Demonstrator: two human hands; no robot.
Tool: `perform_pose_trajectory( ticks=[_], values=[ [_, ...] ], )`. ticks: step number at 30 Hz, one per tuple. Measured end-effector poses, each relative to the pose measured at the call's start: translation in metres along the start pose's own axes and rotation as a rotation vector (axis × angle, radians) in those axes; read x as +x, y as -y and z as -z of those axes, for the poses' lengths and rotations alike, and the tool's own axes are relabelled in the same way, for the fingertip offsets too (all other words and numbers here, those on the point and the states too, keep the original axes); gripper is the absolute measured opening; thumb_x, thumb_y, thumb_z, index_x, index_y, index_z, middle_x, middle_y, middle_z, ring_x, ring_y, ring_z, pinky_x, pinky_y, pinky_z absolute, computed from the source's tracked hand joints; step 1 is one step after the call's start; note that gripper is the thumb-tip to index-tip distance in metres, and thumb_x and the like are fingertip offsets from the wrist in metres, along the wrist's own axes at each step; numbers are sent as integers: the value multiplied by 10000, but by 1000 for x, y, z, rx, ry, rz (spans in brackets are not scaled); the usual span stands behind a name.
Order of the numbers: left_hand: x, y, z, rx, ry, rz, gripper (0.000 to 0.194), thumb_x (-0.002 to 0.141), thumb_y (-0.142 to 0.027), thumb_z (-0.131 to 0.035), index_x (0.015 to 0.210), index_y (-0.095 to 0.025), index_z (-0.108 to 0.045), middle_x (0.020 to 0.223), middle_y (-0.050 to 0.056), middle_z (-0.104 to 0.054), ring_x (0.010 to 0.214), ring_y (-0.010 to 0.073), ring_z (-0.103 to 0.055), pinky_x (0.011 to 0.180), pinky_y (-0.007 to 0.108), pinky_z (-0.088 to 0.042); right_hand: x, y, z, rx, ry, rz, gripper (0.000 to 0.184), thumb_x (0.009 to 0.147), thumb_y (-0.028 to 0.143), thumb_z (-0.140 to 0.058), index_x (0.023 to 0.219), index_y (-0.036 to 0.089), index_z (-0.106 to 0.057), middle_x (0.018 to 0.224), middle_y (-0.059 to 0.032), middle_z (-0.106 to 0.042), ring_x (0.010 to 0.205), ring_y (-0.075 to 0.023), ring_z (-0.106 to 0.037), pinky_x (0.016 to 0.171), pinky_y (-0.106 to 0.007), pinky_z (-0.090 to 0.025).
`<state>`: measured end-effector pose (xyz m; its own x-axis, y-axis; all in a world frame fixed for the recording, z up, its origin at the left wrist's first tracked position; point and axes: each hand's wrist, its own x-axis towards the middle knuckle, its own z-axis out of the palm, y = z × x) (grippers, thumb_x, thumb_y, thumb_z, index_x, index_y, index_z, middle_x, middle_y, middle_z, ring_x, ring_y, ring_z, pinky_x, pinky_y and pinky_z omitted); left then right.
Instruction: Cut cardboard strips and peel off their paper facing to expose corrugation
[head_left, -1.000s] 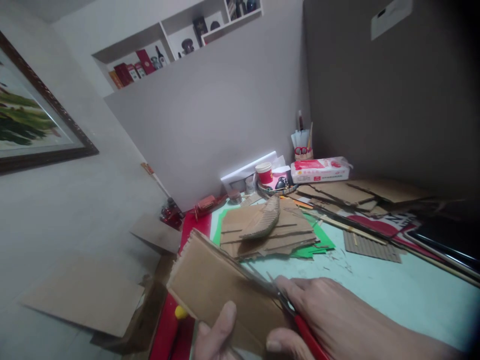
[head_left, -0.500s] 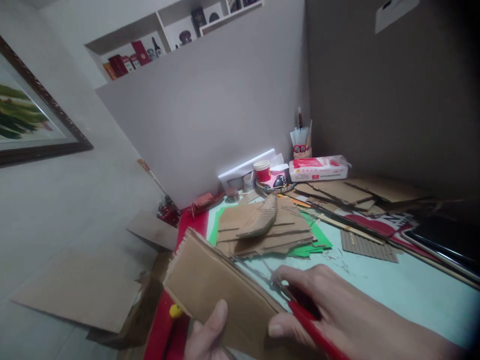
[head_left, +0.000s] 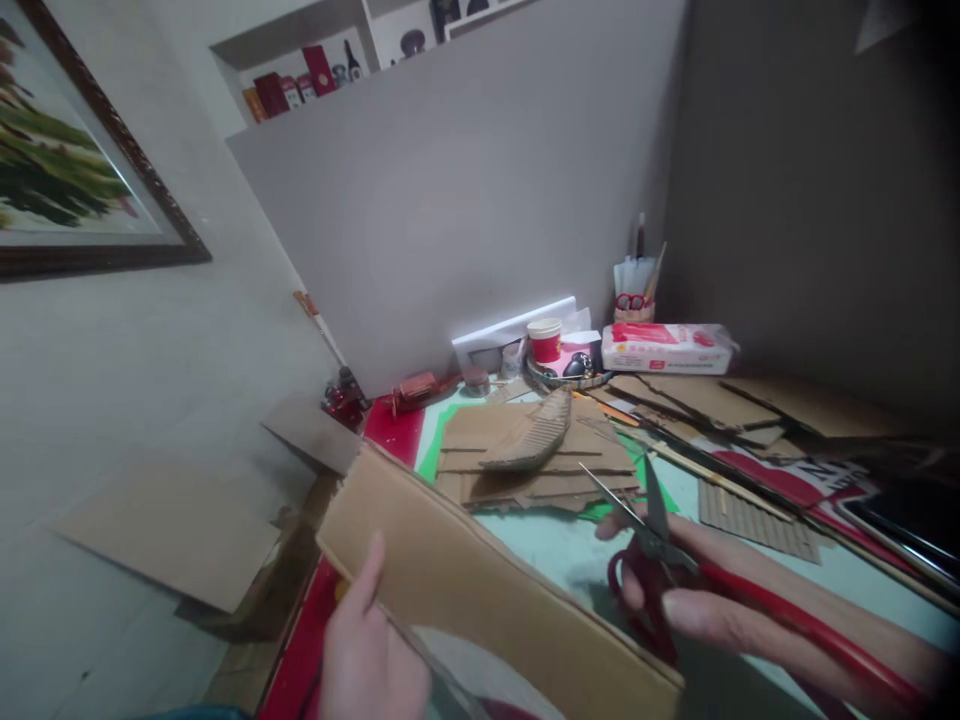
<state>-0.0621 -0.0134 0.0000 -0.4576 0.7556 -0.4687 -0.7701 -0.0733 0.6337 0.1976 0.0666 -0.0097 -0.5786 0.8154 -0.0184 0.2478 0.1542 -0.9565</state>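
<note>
My left hand (head_left: pixel 375 650) is closed on the lower left edge of a long brown cardboard strip (head_left: pixel 480 600), thumb flat on its face. The strip slants down to the right and has a ragged left end. In my right hand (head_left: pixel 720 600) is a pair of red-handled scissors (head_left: pixel 649 545), the blades spread and pointing up, just right of the strip and apart from it. Beyond both hands, a curved piece of corrugated cardboard (head_left: pixel 532 435) rests on flat cardboard sheets (head_left: pixel 465 465) over green paper.
At the back stand a paper cup (head_left: pixel 545 342), a holder with pens (head_left: pixel 634 295) and a tissue pack (head_left: pixel 667 348). Cardboard scraps (head_left: pixel 757 515), thin sticks and a dark glossy device (head_left: pixel 911 520) lie on the right. Cardboard (head_left: pixel 172 530) lies left, below the table.
The scissors have left the strip's upper edge and moved right, blades now spread. My left hand has shifted left along the strip, and more of its right end shows. The view has tilted slightly.
</note>
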Motion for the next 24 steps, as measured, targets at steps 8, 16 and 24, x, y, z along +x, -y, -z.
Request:
perform_pose_trajectory(
  ticks=[8,16,24],
  values=[
    [6,-18,6,31,-58,-126,484,1039,-308,-396,1459,-101,-518,1032,148,-805,1088,305,-725,1103,493,-468,8,21,-1,220,31,-111,439,882,691,-552,896,262,-461,575,53,-524,495,-164,-480,544,-312,-418],
    [15,-4,11,209,134,-188,521,1013,-274,-471,1527,-201,-433,1298,108,-713,1278,297,-604,1167,474,-397,3,21,-15,404,126,-61,294,858,427,-693,936,214,-506,803,20,-594,700,-162,-575,659,-282,-460],
    [15,8,16,170,358,-129,398,934,-128,-577,1298,-236,-696,1224,103,-751,1198,290,-668,1180,464,-353,7,5,-2,206,-258,22,294,895,499,-605,826,243,-478,705,45,-438,641,-168,-499,610,-285,-453]
  ],
)
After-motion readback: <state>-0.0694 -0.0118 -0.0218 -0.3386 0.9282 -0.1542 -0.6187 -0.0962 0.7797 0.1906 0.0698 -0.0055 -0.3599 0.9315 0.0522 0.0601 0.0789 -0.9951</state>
